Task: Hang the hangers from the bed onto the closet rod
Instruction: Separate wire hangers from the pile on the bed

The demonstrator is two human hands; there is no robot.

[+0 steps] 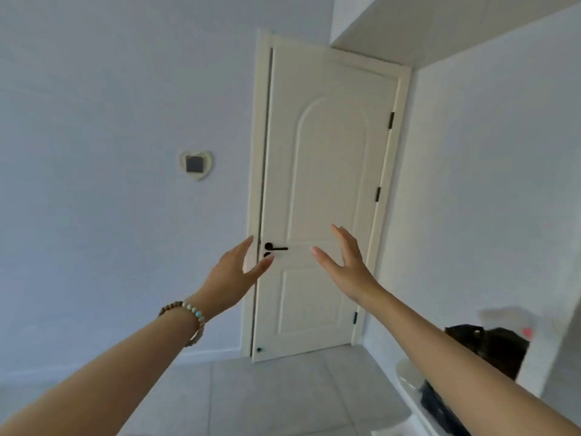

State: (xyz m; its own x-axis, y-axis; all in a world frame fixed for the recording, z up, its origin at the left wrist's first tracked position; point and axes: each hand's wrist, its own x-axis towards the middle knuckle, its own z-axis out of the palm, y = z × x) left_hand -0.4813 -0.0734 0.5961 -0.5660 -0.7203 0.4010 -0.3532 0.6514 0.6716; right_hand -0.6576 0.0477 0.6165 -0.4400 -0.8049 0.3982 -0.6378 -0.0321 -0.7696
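Observation:
No hanger, bed or closet rod is in view. Both my arms are stretched forward at chest height toward a closed cream door (323,184). My left hand (234,272) is open with straight fingers and holds nothing; a beaded bracelet (188,313) sits on its wrist. My right hand (345,262) is open too, fingers spread and empty. The two palms face each other, about a hand's width apart, in front of the black door handle (276,247).
Pale walls stand left and right of the door. A heart-shaped wall plate (196,163) is on the left wall. At the lower right a black bag (490,344) sits on a white rounded surface (408,382). Grey floor tiles (267,394) lie ahead.

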